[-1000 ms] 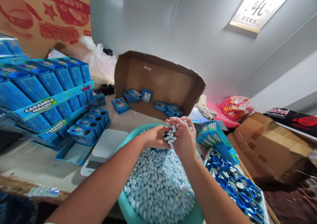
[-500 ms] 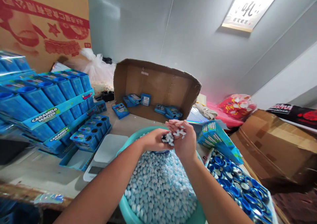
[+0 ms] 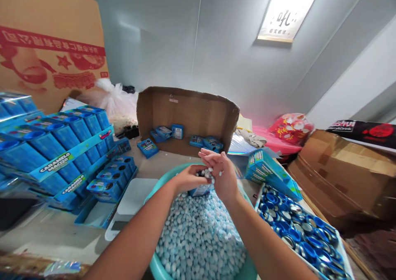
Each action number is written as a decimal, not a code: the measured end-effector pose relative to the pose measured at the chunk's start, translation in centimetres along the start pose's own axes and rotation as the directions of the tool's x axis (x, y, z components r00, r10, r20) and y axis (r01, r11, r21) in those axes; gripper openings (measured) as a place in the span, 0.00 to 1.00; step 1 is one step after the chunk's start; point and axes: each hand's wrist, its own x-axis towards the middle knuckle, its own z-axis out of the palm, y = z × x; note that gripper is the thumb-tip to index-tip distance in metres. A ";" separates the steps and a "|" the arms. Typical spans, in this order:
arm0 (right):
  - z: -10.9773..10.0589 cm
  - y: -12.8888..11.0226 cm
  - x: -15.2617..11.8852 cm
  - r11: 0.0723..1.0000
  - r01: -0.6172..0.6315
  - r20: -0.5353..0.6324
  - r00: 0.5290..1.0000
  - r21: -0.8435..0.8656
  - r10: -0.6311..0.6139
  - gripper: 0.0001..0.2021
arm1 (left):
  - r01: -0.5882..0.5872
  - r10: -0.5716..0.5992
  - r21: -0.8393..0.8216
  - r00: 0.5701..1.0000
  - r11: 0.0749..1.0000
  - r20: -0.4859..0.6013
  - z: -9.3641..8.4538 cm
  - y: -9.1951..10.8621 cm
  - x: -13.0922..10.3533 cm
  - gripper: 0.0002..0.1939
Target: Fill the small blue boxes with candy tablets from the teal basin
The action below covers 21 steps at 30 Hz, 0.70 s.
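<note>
My left hand (image 3: pixel 190 177) is wrapped round a small blue candy box (image 3: pixel 199 190), held upright above the basin; candies (image 3: pixel 206 172) heap at its top. Against it, my right hand (image 3: pixel 224 174) is tilted with its fingers stretched out, and a few white candies lie along its palm edge. Below both hands, a turquoise basin (image 3: pixel 154 259) holds a mass of pale blue and white candies (image 3: pixel 201 234). The lower part of the box is partly hidden by my left hand.
Left are stacked trays of blue boxes (image 3: pixel 62 164) and a white scale (image 3: pixel 134 197). Behind the basin, a cardboard box (image 3: pixel 192 110) lies on its side with several blue boxes. Right are a tray of blue-rimmed lids (image 3: pixel 297 230), a display carton (image 3: pixel 272 174) and a brown carton (image 3: pixel 343 185).
My right hand has tilted further towards the candy box, and fewer candies remain on its palm. More of the blue box shows under my left hand. The camera view has shifted slightly.
</note>
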 end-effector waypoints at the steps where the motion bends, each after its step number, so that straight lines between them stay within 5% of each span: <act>1: 0.1 0.1 0.0 1.000 0.010 0.011 1.000 -0.003 -0.010 0.21 | 0.008 -0.008 -0.010 1.000 1.000 0.005 0.0 0.0 0.0 0.13; 6: 0.5 0.6 0.7 0.999 0.035 0.011 0.999 0.038 -0.035 0.24 | 0.032 -0.032 -0.023 0.999 0.999 0.023 0.0 0.2 0.0 0.16; 14: 0.3 -0.3 0.5 0.994 0.060 0.081 0.994 0.087 -0.067 0.25 | 0.004 -0.005 0.179 1.000 0.984 0.004 -0.8 0.2 -0.3 0.22; 21: -0.7 0.6 -0.2 0.912 0.196 0.156 0.977 -0.361 -0.149 0.29 | 0.017 -0.007 0.201 0.999 0.979 -0.047 -0.5 -0.4 -0.3 0.21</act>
